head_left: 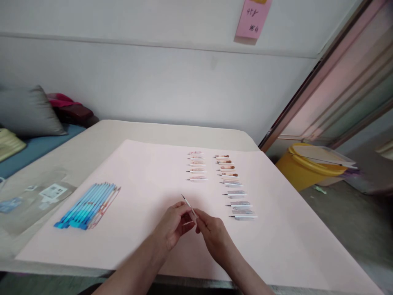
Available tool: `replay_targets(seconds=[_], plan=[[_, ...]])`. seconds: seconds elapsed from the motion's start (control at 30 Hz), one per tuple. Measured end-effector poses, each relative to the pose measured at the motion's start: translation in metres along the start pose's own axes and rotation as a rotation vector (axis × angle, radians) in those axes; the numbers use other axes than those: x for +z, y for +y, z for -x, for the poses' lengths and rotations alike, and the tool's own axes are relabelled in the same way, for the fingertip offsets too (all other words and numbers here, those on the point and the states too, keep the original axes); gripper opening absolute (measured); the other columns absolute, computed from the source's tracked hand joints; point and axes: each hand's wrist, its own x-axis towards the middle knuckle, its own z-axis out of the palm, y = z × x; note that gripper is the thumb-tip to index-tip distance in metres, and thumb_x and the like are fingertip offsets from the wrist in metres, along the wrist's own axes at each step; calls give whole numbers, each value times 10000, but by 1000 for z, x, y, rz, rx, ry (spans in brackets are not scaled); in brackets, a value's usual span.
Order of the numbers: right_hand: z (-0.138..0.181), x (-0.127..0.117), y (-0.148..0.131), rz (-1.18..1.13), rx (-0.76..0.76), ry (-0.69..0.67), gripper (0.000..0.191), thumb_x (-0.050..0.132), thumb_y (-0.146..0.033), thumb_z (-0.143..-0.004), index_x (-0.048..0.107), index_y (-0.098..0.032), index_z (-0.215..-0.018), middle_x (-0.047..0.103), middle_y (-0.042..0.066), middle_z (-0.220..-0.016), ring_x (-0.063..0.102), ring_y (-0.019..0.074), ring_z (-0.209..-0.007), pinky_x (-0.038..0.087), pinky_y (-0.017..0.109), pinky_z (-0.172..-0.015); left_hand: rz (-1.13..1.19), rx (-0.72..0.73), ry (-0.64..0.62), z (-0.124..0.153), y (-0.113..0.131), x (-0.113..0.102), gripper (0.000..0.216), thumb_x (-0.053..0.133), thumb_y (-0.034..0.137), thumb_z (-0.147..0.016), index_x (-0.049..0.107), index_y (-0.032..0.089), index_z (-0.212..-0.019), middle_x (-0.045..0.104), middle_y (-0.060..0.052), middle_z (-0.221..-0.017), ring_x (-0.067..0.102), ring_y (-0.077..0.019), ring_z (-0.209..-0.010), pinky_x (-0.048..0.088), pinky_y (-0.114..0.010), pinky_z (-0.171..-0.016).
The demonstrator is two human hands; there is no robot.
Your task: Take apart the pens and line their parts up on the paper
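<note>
Between both hands, over the front middle of the table, is a slim white pen refill (pixel 188 204) with a dark pointed tip, tilted up to the left. My left hand (pixel 174 224) is closed on it with thumb and fingers near its middle. My right hand (pixel 211 231) pinches its lower end, where a pale piece shows, partly hidden by the fingers. Beyond my hands lies a short column of similar refills (pixel 196 178) beside pale printed pieces. To the right is a longer column of refills (pixel 242 216), some beside brown-patterned pieces.
A bundle of blue pen barrels (pixel 87 205) lies at the left, with a few pinkish ones (pixel 106 207) beside it. Clear plastic packaging (pixel 39 200) is at the far left. A pale pink sheet (pixel 147 164) covers the table. Right of the table stands a yellow bin (pixel 294 170).
</note>
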Motion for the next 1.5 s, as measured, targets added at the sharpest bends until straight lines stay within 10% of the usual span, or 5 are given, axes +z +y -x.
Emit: replay_targets(seconds=[0.63,0.9,1.23,1.5], plan=[[-9,-12,5,-722,325,53,81,501,-232,-683,525,-156,-694,549,-33,-529,277,39,-322,127,209,-356,19,33,115,-3,22,-8,87,623,141,-618,544,145,-653,539,16,-600,500,-72,-535,444,-198,-521],[-12,0,14,-880,319,141,184,645,-309,-643,576,-145,-691,489,-40,-524,379,71,-446,258,211,-439,-140,-107,-102,9,2,12,118,621,209,-642,589,148,-737,590,-18,-672,551,-99,-609,418,-203,-550],[-13,17,18,-903,233,304,260,722,-343,-603,532,-166,-613,506,-37,-555,447,102,-517,355,230,-509,-163,-9,-39,8,-9,14,122,627,242,-643,590,151,-715,570,-6,-614,541,-107,-591,423,-246,-603],[-10,16,13,-868,211,208,401,722,-365,-636,683,-139,-964,654,54,-783,555,167,-715,439,295,-696,-119,117,-3,6,-2,11,163,644,262,-663,609,120,-737,631,-78,-752,585,-160,-703,446,-317,-706]])
